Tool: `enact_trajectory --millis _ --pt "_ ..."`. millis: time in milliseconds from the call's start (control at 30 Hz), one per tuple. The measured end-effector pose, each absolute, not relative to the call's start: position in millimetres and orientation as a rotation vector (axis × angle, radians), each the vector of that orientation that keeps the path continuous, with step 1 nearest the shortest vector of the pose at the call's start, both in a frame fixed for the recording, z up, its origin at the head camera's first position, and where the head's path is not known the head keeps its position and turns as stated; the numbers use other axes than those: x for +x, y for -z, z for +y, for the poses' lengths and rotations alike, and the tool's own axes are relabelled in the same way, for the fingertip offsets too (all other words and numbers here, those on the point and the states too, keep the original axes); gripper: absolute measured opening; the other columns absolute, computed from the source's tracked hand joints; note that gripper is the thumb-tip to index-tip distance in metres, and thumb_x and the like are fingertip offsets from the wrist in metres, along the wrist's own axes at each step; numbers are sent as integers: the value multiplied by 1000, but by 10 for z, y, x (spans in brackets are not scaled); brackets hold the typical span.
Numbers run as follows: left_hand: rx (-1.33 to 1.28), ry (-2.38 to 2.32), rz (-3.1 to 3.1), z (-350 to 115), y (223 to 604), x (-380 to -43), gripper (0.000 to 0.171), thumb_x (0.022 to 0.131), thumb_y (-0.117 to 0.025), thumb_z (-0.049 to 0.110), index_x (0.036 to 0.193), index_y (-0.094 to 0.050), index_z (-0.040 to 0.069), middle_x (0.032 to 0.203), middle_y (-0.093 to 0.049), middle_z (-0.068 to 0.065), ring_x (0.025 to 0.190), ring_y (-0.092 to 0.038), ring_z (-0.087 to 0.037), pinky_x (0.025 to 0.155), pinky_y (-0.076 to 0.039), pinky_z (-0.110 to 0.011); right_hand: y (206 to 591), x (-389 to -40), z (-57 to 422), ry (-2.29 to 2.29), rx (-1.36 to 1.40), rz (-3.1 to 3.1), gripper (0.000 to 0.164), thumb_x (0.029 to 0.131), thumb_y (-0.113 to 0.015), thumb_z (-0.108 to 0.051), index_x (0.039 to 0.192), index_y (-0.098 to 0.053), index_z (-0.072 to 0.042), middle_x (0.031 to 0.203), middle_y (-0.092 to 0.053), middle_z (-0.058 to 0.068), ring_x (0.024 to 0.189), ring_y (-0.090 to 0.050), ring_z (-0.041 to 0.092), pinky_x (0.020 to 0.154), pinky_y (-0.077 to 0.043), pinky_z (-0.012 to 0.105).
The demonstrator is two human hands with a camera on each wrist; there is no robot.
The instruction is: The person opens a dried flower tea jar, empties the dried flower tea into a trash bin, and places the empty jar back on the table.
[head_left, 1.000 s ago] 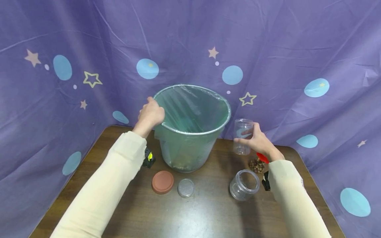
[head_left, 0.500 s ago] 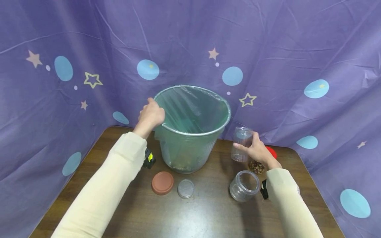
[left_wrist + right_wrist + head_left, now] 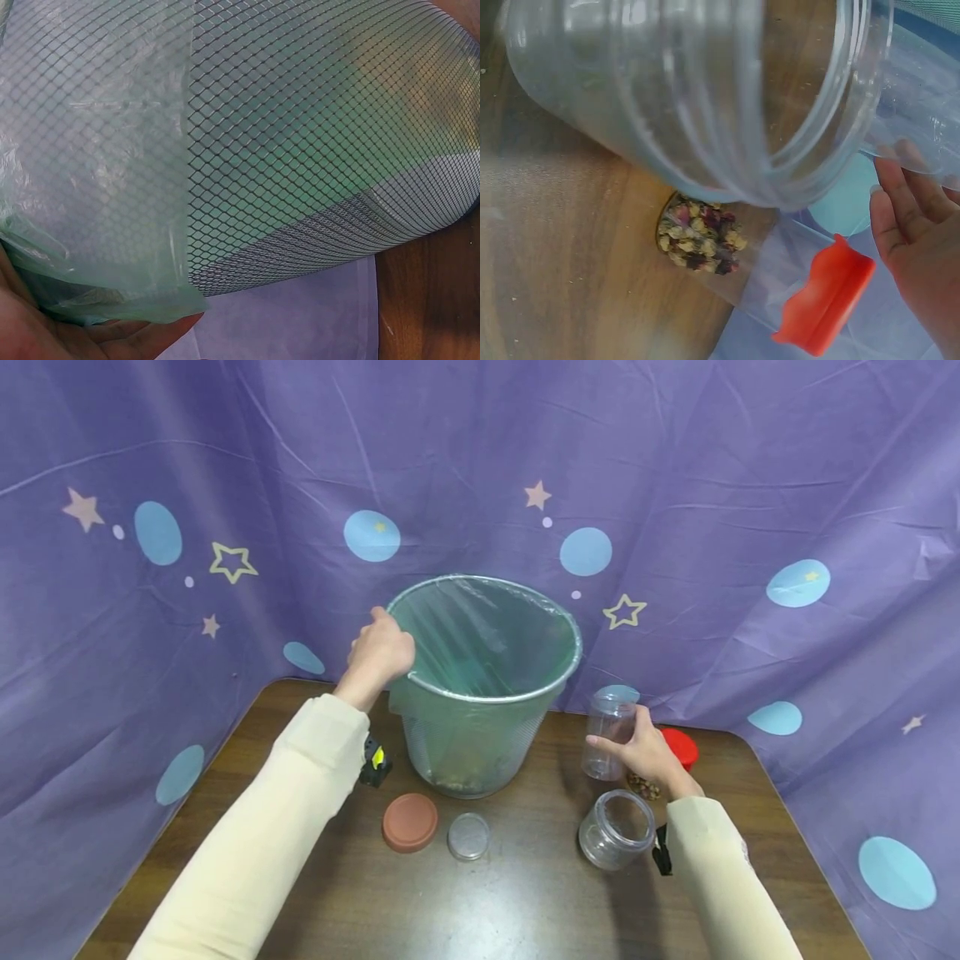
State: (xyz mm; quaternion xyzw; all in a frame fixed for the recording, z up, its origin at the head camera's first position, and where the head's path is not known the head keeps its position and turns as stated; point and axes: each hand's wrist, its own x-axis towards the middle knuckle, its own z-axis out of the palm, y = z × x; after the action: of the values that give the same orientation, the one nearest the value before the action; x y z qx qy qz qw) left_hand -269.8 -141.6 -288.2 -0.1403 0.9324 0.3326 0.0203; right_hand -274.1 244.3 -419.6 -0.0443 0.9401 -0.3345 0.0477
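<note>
A wire mesh wastebasket point(image 3: 255, 135) with a green plastic liner point(image 3: 480, 635) stands toward the back of the table. My left hand point(image 3: 381, 652) grips its rim on the left side, fingers curled over the liner's edge. Right of the basket, my right hand point(image 3: 647, 750) holds a tall clear plastic jar point(image 3: 604, 763) between thumb and fingers. This jar is upright, with no lid on it, low at the table; whether its base touches the wood I cannot tell. Part of it shows beside the fingers point(image 3: 889, 217) in the right wrist view.
A wide clear jar point(image 3: 600, 845), tilted, lies nearer me. Behind my right hand is a jar with a red lid point(image 3: 679, 747) and dried flower buds point(image 3: 701, 238) inside. A terracotta-coloured lid point(image 3: 409, 822) and a silver lid point(image 3: 468, 837) lie before the basket on the table point(image 3: 360, 893).
My right hand has lowered the tall clear jar toward the table, bringing the red lid into fuller sight. The left hand and basket have stayed in place.
</note>
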Motion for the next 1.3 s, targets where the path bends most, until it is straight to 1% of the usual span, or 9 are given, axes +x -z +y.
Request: enact_trajectory --millis 167,400,600,733,933,1167,1300 --pt "-438 -1038 2889 -1417 2886 -2699 71 97 -30 19 156 4 -1 154 -32 -32 140 -33 -51 115 -30 -60 4222 -2721 2464 1028 -124 2875 98 83 -72 -55 146 -23 0 122 -60 24 117 -58 37 100 -46 50" --pt "-432 -1038 2903 -1418 2874 -2701 71 96 -29 19 156 3 -2 153 -32 -33 139 -34 -51 115 -30 -60 4271 -2718 2489 1015 -90 2872 98 81 -74 -54 144 -24 3 127 -57 27 122 -55 40 102 -45 51" --pt "-430 -1039 2901 -1414 2875 -2705 71 96 -29 19 156 4 -2 153 -31 -33 140 -33 -52 116 -29 -60 4320 -2724 2524 1056 -72 2849 90 81 -76 -49 137 -29 3 119 -65 21 111 -62 33 93 -50 41" --pt "-434 -1049 2897 -1421 2888 -2711 71 97 -30 20 156 5 -2 154 -31 -32 140 -33 -52 116 -29 -60 4348 -2727 2530 1100 -83 2840 90 81 -78 -43 140 -27 3 117 -66 20 108 -64 31 89 -51 37" --pt "-430 -1045 2895 -1426 2883 -2699 71 97 -29 20 156 5 -1 153 -32 -33 139 -33 -52 115 -30 -60 4381 -2713 2485 1131 -133 2822 91 83 -78 -34 144 -23 4 120 -64 24 114 -63 35 93 -52 43" --pt "-431 -1038 2901 -1429 2875 -2693 71 97 -29 20 156 3 -2 153 -32 -33 139 -33 -52 115 -30 -60 4417 -2705 2448 1100 -133 2797 90 83 -79 -33 144 -23 2 121 -62 25 113 -62 35 91 -52 43" --pt "-426 -1032 2898 -1423 2878 -2696 71 97 -29 19 156 5 -2 153 -31 -33 140 -33 -52 116 -29 -60 4448 -2702 2449 1060 -121 2808 93 82 -79 -35 144 -23 3 121 -62 27 113 -62 37 95 -51 46"
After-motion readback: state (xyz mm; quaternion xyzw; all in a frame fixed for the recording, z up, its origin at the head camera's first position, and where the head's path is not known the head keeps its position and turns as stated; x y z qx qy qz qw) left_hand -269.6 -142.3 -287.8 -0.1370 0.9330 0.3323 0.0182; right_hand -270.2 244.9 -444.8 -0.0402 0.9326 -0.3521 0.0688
